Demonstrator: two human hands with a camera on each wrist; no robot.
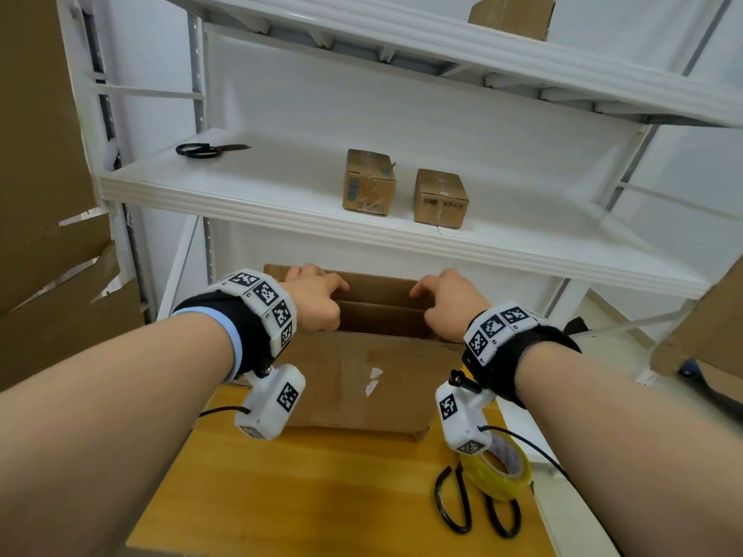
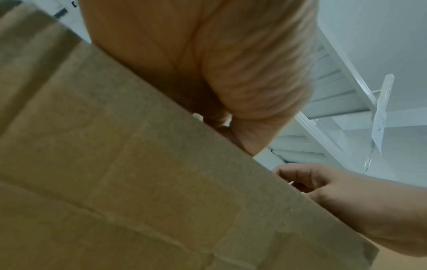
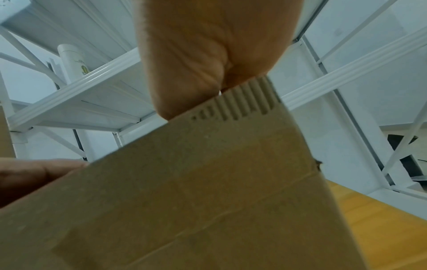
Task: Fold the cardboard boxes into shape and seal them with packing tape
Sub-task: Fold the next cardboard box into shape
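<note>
Cardboard box (image 1: 362,379) upright on wooden table (image 1: 305,496), top open. Left hand (image 1: 317,299) and right hand (image 1: 450,305) curled over box's near top edge, gripping it. Tape roll (image 1: 500,474) and scissors (image 1: 474,506) right of box.

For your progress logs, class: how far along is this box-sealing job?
Done: two small sealed cardboard boxes stand on the white shelf. In hand: left hand and right hand grip the large open cardboard box. Left: closing flaps, applying yellow tape roll.
</note>
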